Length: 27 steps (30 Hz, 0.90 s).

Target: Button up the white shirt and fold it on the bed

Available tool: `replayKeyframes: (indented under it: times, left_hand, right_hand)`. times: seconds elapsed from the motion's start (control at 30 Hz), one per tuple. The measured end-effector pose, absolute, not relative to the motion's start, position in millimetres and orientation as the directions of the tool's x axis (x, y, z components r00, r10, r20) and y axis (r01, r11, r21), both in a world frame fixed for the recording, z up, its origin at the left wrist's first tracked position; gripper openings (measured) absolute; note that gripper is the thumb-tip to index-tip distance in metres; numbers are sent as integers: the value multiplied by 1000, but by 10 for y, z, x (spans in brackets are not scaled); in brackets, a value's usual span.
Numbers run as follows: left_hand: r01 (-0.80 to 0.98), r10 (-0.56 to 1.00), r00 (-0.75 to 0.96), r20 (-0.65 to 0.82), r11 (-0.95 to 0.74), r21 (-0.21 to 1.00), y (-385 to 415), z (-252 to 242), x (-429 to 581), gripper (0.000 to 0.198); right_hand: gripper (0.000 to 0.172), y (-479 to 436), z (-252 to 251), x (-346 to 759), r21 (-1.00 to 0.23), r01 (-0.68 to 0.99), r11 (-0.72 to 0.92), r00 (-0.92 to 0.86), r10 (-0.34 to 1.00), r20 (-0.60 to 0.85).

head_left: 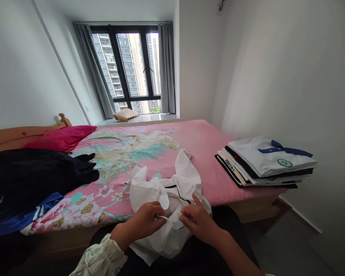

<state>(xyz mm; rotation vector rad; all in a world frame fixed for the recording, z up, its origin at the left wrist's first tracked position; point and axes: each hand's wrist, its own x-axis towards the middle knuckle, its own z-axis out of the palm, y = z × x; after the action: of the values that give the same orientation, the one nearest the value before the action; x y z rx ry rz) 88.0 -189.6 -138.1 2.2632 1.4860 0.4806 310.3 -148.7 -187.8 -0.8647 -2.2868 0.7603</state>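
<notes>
Pinching one unfolded white cloth garment (149,193) occupies left hand (148,219) and right hand (198,220); folded multicoloured clothes (264,165) fill the pink-sheeted bed (201,138)'s near-right corner.

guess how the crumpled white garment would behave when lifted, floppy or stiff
The white garment would likely hang floppy, since it lies in loose, crumpled folds. It is probably light, as the left hand and right hand just pinch it.

A crinkled off-white sleeve (100,257) with faint darker lines gathers loosely just behind the left hand (148,219). Behind the right hand (199,221), the forearm (236,251) is bare. Black clothing (237,224) covers the lap.
</notes>
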Motion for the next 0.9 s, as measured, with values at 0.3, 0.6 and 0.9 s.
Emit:
replayKeyframes:
  times: [0.3, 0.6, 0.9]
  left_hand:
    - [808, 933, 269, 239, -354, 471, -2400, -1537, 1096, 16]
    - [809, 849, 209, 485, -429, 402, -2750, -1853, 1285, 15]
    - [779, 797, 132, 590, -451, 435, -2876, -1722, 1400, 17]
  right_hand:
    - [21, -1781, -1782, 2878, -645, 410, 644, -649, 703, 290]
    - [13, -2029, -1800, 2877, -691, 380, 615, -608, 729, 314]
    - [6, -2187, -1692, 2926, -752, 321, 575, -565, 754, 336]
